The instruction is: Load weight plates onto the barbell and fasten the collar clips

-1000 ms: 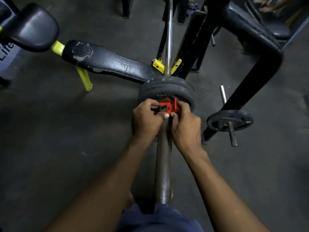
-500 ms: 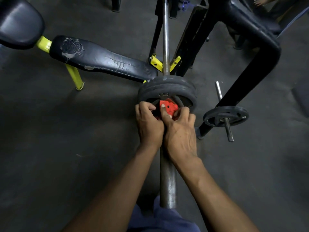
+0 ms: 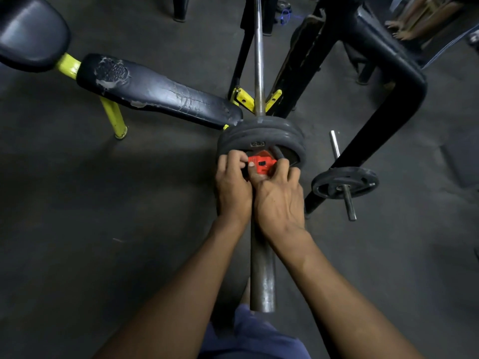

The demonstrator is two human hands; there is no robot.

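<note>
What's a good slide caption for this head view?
Both hands press a red collar against the plates on the barbell.

Both hands hide most of the red plastic collar clip (image 3: 260, 163); the steel barbell (image 3: 259, 60) runs off at twelve o'clock.

Head view, steep downward, close over barbell (image 3: 262, 268) sleeve

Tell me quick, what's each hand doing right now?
Left hand: closed on the red collar clip, against the weight plates.
Right hand: closed on the same clip.
</note>
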